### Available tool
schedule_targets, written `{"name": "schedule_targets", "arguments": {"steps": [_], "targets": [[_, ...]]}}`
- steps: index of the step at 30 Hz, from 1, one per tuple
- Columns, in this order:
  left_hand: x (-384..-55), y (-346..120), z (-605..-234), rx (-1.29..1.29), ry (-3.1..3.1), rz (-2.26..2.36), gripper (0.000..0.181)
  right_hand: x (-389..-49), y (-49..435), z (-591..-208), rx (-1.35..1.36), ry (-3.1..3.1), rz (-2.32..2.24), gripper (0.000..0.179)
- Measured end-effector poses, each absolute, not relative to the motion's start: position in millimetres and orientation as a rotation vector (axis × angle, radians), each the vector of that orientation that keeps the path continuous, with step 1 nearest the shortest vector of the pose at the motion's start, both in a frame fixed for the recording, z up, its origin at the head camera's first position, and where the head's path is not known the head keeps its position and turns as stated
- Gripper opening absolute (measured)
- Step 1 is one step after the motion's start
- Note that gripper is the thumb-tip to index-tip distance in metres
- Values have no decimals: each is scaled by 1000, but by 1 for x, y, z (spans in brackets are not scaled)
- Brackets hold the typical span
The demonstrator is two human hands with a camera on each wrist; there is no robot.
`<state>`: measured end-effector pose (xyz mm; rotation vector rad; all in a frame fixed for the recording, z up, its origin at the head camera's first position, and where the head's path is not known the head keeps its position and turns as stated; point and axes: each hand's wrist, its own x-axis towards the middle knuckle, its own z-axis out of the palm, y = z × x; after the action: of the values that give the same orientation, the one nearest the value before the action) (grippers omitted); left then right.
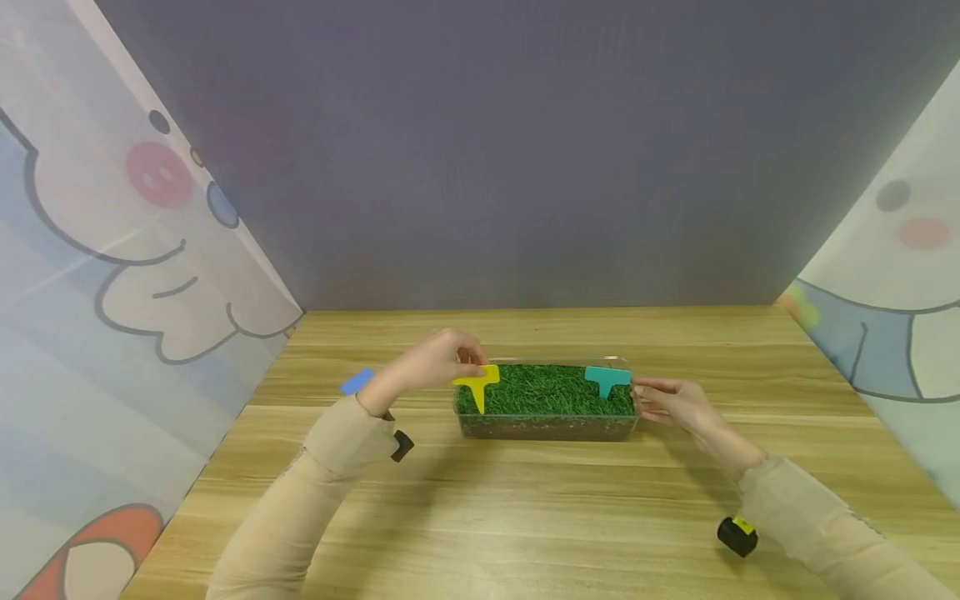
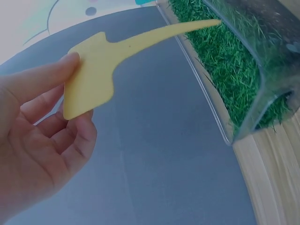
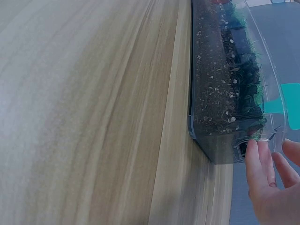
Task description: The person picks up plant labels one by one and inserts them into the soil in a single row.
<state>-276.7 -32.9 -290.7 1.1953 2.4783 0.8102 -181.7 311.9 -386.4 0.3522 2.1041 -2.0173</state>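
My left hand (image 1: 441,360) pinches the wide head of a yellow T-shaped plant label (image 1: 487,375) between thumb and fingers. Its pointed stem hangs over the left end of a clear plastic planter box (image 1: 547,432). Green grass (image 1: 540,389) fills the top of the box, and dark speckled soil (image 3: 211,89) shows through its wall. At the right end of the grass stands a teal label (image 1: 609,377), stem down. My right hand (image 1: 681,405) touches the box's right end wall, its fingers (image 3: 255,164) nearly straight beside the cut-out handle there.
A blue label (image 1: 357,382) lies on the wooden table (image 1: 525,517) to the left, partly behind my left wrist. A plain grey panel (image 1: 525,167) rises behind the table. Cartoon-printed sheets (image 1: 97,275) flank both sides.
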Motion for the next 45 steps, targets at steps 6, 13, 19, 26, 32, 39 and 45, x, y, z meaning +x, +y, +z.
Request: {"name": "schedule_targets", "arguments": {"steps": [6,13,19,26,32,39,45], "targets": [[-277,-14,-289,1191,2519,771,12,-182,312,-387,361,2104,-2009,49],[-280,7,-292,1210,2551,739,13,-183,315,-391,320,2089,-2030,45],[-280,22,-294,1227,2556,736,13,-190,326,-410,328,2056,-2052,53],[-279,36,-297,1213,2567,724,16,-196,335,-425,356,2023,-2082,79],[-278,48,-300,1225,2597,709,17,-195,333,-418,326,2015,-2071,49],[-277,57,-305,1261,2623,699,17,-188,326,-407,270,2044,-2079,40],[-277,63,-307,1240,2607,716,17,-192,330,-414,312,2014,-2079,30]]}}
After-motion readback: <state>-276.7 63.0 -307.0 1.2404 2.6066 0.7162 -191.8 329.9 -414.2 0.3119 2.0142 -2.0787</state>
